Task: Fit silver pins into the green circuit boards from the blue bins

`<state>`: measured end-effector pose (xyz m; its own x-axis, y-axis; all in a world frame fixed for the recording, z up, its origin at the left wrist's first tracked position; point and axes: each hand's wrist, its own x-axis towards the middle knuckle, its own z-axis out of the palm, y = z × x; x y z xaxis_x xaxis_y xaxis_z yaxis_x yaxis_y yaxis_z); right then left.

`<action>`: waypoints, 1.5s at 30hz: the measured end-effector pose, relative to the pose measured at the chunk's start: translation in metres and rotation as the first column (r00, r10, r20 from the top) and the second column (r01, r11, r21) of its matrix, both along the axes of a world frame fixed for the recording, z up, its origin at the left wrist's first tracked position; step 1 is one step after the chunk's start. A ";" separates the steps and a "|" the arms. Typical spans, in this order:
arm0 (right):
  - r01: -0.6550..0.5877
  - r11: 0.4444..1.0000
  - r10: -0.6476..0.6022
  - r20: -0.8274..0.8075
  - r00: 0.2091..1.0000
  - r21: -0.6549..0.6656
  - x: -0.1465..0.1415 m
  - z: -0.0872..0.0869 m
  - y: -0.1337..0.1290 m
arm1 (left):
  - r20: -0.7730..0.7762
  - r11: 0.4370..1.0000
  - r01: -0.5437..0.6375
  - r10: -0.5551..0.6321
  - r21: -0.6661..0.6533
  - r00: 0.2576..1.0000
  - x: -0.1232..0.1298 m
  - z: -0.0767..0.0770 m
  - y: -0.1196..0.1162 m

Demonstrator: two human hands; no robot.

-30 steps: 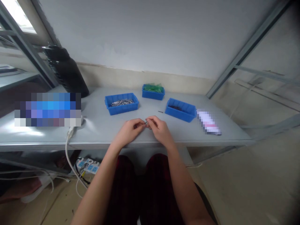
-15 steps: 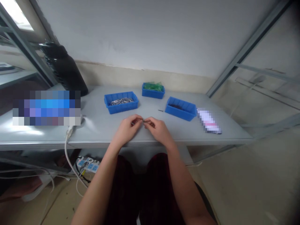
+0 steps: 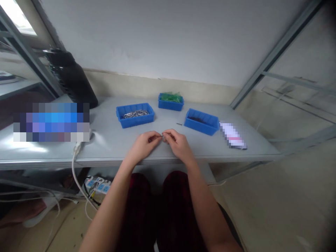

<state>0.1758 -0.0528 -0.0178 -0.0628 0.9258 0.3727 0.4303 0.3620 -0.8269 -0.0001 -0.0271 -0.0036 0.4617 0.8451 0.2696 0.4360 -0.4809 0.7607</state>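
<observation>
My left hand point(image 3: 145, 144) and my right hand point(image 3: 177, 144) meet fingertip to fingertip just above the table's front part. Both are closed in a pinch around a small, thin dark piece point(image 3: 162, 136), mostly covered by the fingers; its kind cannot be made out. Beyond them, a dark screw point(image 3: 179, 124) lies loose on the table. Silvery metal pieces point(image 3: 136, 113) fill part of the left blue bin point(image 3: 138, 121). Small dark pieces point(image 3: 198, 120) lie in the right blue bin point(image 3: 201, 127), and green plastic bags point(image 3: 171, 97) in the back blue bin point(image 3: 170, 105).
A black bottle point(image 3: 72, 80) stands at the back left, behind a blurred-out screen point(image 3: 52, 120) with a white cable point(image 3: 75, 168). A phone point(image 3: 233, 135), also blurred, lies right of the bins. The grey table point(image 3: 105, 147) ends just before my knees; a power strip point(image 3: 98, 183) is below.
My fingertips have shifted slightly right, and my right fingers now bend more closely over the small piece. The bins and the loose screw stay in place.
</observation>
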 end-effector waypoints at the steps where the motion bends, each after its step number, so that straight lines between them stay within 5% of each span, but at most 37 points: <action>1: -0.009 1.000 0.009 0.008 1.000 0.012 0.000 0.000 0.000 | -0.008 1.000 0.016 -0.016 0.007 1.000 0.000 0.000 0.001; 7: -0.064 0.997 0.062 0.042 0.997 0.048 -0.001 0.003 -0.002 | -0.043 0.997 0.076 -0.076 0.007 0.996 0.001 0.000 0.002; 16: 0.042 0.999 -0.043 0.029 0.999 0.008 0.000 -0.001 0.002 | 0.030 0.999 -0.039 0.039 -0.003 0.999 -0.002 -0.001 -0.001; 27: -0.049 0.998 0.057 0.281 0.958 -0.033 -0.006 0.005 0.001 | 0.037 0.998 -0.068 0.067 0.003 0.997 -0.001 0.001 -0.004; 45: -0.036 0.999 0.039 0.191 0.981 -0.018 -0.005 0.004 -0.002 | 0.057 0.997 -0.073 0.073 -0.002 0.996 -0.002 0.001 -0.004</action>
